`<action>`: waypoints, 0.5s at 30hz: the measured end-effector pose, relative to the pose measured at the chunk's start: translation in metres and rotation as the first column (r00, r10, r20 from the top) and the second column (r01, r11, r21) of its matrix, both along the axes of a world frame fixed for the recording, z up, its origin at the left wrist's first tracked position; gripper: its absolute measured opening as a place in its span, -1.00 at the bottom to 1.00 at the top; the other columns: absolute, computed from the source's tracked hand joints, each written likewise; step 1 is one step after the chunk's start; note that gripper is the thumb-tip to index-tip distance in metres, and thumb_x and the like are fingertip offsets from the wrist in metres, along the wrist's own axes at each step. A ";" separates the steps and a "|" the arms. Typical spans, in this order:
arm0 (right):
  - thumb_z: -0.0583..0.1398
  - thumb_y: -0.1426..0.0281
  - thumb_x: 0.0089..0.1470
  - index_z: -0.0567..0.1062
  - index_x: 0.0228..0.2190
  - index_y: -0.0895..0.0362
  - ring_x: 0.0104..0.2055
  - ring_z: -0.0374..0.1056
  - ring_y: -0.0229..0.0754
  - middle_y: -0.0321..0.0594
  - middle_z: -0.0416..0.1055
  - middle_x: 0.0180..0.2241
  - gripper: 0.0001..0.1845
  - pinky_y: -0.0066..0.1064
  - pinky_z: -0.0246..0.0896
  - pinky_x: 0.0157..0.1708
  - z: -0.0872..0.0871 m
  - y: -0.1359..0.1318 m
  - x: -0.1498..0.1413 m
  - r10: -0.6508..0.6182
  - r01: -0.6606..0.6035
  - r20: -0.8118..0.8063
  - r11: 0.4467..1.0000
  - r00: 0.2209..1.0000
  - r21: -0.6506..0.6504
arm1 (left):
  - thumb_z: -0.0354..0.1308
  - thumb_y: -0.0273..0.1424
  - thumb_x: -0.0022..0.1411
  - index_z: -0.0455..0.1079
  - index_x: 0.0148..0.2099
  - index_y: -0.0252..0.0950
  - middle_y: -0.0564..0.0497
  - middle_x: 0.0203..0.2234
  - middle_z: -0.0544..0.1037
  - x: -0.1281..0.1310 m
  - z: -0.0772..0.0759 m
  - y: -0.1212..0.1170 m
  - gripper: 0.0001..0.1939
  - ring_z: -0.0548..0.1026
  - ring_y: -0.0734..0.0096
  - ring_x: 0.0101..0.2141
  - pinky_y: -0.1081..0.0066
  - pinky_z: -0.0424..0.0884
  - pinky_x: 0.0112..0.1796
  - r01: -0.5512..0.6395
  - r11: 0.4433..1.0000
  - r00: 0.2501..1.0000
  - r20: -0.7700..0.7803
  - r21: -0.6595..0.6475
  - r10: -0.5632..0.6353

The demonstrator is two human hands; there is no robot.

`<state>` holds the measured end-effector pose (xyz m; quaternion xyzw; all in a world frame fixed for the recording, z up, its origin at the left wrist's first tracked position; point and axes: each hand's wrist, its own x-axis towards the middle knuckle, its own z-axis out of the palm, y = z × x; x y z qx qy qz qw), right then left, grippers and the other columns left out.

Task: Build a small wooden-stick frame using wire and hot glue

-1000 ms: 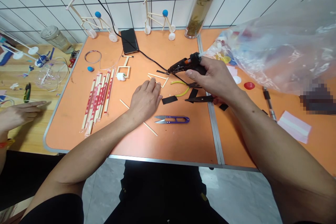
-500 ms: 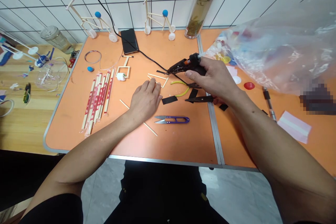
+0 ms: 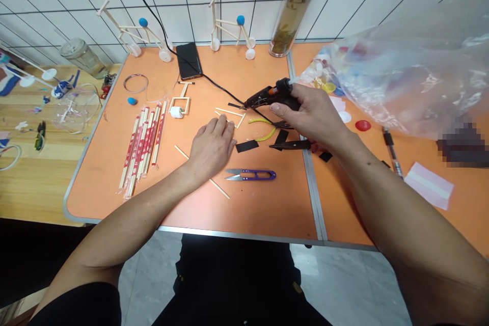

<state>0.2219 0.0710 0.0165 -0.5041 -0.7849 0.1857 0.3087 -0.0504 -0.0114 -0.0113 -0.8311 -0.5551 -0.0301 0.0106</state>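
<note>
A big plastic bag (image 3: 405, 76) sprawls over the right end of the orange tabletop (image 3: 267, 214). Near the tabletop's middle, my right hand (image 3: 311, 114) has its fingers (image 3: 280, 108) closed around a black glue gun (image 3: 267, 96), its nozzle pointing left, just above yellow-handled pliers (image 3: 267, 135). My left hand (image 3: 211, 150) lies flat and open, its fingertips just beside a small stick frame (image 3: 231, 111). Purple thread snips (image 3: 250, 174) lie nearer the front edge, just right of my left hand.
</note>
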 end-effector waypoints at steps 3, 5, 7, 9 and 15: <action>0.35 -0.14 0.36 0.78 0.05 0.02 -0.26 0.50 0.10 -0.15 0.64 -0.31 -0.44 -0.10 0.35 -0.24 0.001 0.000 0.000 0.007 -0.007 0.000 1.000 1.000 0.001 | -0.02 -0.34 0.72 0.40 0.57 -0.38 -0.38 0.57 0.41 0.000 0.001 0.000 -0.46 0.46 -0.18 0.44 -0.05 0.52 0.31 -0.004 1.000 1.000 0.006 -0.007 0.004; 0.35 -0.13 0.36 0.78 0.06 0.02 -0.26 0.49 0.11 -0.15 0.64 -0.31 -0.45 -0.09 0.34 -0.23 0.002 -0.001 0.000 0.010 -0.010 0.001 1.000 1.000 -0.005 | -0.02 -0.34 0.72 0.40 0.57 -0.37 -0.38 0.57 0.41 0.001 0.001 0.000 -0.46 0.46 -0.18 0.44 -0.05 0.53 0.31 -0.008 1.000 1.000 0.006 -0.011 0.008; 0.35 -0.10 0.36 0.78 0.07 0.02 -0.25 0.50 0.13 -0.14 0.64 -0.29 -0.47 -0.07 0.35 -0.21 0.002 -0.002 0.000 0.013 -0.013 0.003 1.000 1.000 -0.017 | -0.02 -0.34 0.72 0.40 0.57 -0.37 -0.38 0.57 0.41 0.001 0.001 0.000 -0.47 0.46 -0.17 0.44 -0.06 0.53 0.30 -0.009 1.000 1.000 0.007 -0.012 0.009; 0.36 -0.08 0.36 0.78 0.07 0.02 -0.23 0.51 0.13 -0.14 0.65 -0.28 -0.48 -0.07 0.35 -0.19 0.002 -0.002 -0.001 0.017 -0.017 0.003 1.000 1.000 -0.023 | -0.02 -0.34 0.72 0.40 0.57 -0.37 -0.38 0.57 0.41 0.001 0.001 0.000 -0.47 0.46 -0.17 0.43 -0.05 0.54 0.29 -0.008 1.000 1.000 0.007 -0.009 0.008; 0.35 -0.09 0.37 0.77 0.04 0.05 -0.17 0.57 0.13 -0.12 0.73 -0.20 -0.48 -0.12 0.39 -0.18 0.001 -0.002 -0.003 0.053 -0.053 -0.015 0.999 0.998 0.002 | -0.01 -0.34 0.72 0.39 0.57 -0.45 -0.40 0.56 0.41 0.000 0.000 0.000 -0.45 0.46 -0.18 0.44 -0.06 0.54 0.30 0.001 1.000 1.000 -0.011 0.002 -0.001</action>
